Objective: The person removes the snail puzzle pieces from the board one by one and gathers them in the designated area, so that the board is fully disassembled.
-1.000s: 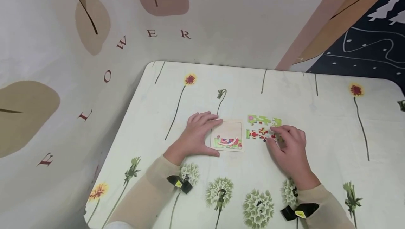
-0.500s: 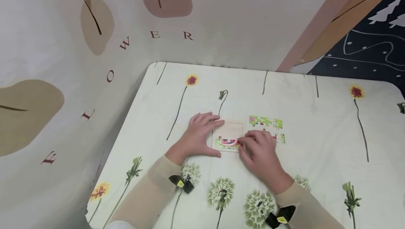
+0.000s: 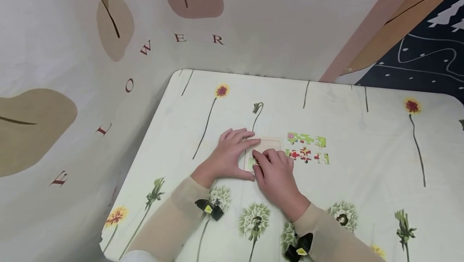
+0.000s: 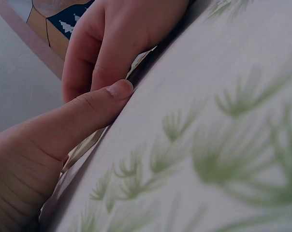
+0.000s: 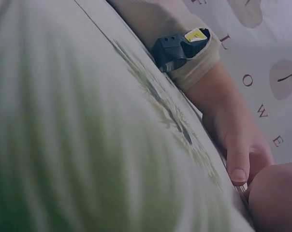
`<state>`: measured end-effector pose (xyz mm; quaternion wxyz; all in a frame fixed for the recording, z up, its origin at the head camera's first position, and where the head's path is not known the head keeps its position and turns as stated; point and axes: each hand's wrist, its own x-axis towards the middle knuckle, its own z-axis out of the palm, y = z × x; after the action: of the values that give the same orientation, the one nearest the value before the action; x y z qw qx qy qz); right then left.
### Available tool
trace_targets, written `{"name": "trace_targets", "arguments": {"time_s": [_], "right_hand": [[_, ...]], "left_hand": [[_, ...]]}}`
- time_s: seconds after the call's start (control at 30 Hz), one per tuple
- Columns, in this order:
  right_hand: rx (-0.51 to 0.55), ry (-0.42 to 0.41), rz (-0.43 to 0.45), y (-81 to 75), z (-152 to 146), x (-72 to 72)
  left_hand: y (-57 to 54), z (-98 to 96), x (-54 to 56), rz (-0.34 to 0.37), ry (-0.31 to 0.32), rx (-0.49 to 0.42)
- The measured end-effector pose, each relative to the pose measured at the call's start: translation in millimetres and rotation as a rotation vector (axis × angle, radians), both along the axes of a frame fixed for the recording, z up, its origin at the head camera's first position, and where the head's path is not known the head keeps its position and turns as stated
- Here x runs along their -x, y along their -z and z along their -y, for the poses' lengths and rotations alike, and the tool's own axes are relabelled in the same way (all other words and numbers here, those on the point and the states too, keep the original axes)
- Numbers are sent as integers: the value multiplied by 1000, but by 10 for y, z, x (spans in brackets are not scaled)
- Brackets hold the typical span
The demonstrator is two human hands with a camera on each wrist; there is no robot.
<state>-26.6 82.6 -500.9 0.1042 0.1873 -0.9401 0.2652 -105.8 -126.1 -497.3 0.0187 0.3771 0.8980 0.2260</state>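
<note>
A small square wooden puzzle tray (image 3: 271, 144) lies flat on the table, its upper part bare wood. Colourful pieces (image 3: 251, 163) fill its lower strip, mostly covered by my right hand. My left hand (image 3: 228, 155) rests along the tray's left side, fingers straight and spread, thumb by the near edge. Over the tray's lower left, my right hand (image 3: 277, 173) pinches a puzzle piece between thumb and fingers; the piece itself is hidden. In the left wrist view, my left thumb (image 4: 95, 104) lies close to my right hand's fingers.
Right of the tray lie two rows of loose puzzle pieces, a green upper row (image 3: 305, 138) and a red-and-green lower row (image 3: 305, 154). A flower-print cloth (image 3: 362, 173) covers the table. A printed curtain (image 3: 272, 24) hangs behind it.
My right hand has moved left from the loose pieces, across the tray's right edge, to its lower left. A gap shows in the lower row of pieces. My left hand has stayed put.
</note>
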Motion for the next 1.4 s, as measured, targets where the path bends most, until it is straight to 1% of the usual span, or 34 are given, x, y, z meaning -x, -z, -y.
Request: {"name": "trace_targets", "arguments": {"time_s": [0.13,0.37,0.67,0.8,1.17,1.4], "right_hand": [[-19,14,18,-15,18,4],[30,6,4,-17,17,31],[55,7,78,-58,31,46],[60,10,85,-66,26,44],[68,1,43,-42,-6,61],[119,-24,-34,14,-20,47]], "left_hand": [[-2,-9,-4,-5,0,-10],[3,-15,3,6,-13,8],[15,-5,0,26,-36,13],[4,-11,0,23,-34,3],[-9,-31,22,25,-36,31],[-1,-30,15,23,-37,33]]}}
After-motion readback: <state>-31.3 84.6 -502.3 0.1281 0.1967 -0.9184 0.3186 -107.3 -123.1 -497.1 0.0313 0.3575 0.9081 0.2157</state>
